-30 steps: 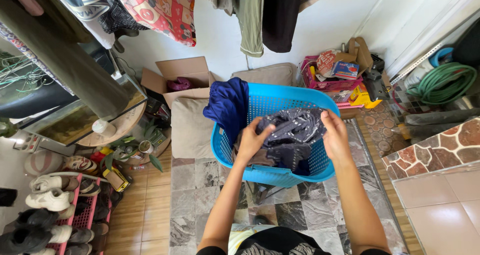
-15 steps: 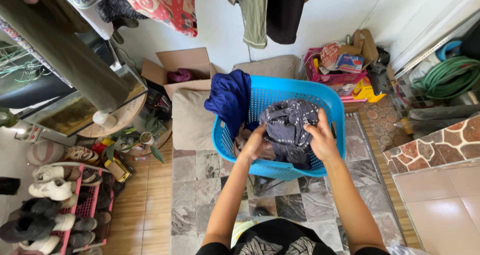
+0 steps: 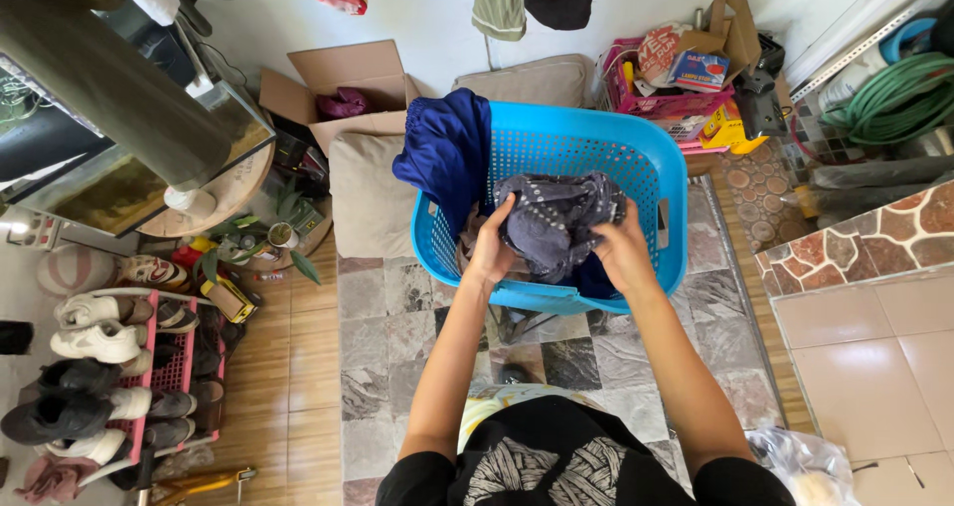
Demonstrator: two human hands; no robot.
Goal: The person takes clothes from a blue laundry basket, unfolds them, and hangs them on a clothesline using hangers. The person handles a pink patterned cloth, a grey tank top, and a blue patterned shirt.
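Observation:
A bright blue perforated laundry basket point(image 3: 636, 153) stands in front of me on a low stand. My left hand point(image 3: 492, 250) and my right hand point(image 3: 623, 251) both grip a dark grey dotted garment point(image 3: 556, 218), bunched just above the basket's near rim. A deep blue cloth point(image 3: 444, 158) hangs over the basket's left rim. More clothes lie inside, mostly hidden under the garment and my hands.
Beige cushions point(image 3: 370, 208) lie left of and behind the basket. An open cardboard box point(image 3: 343, 84), a pink crate of clutter point(image 3: 671, 79), a green hose point(image 3: 884, 93), a shoe rack point(image 3: 99, 387) and a small round table point(image 3: 204, 203) surround it. Clothes hang overhead.
My hands drew closer together and bunched the dotted garment. The view tilted downward, showing more of my body and the floor.

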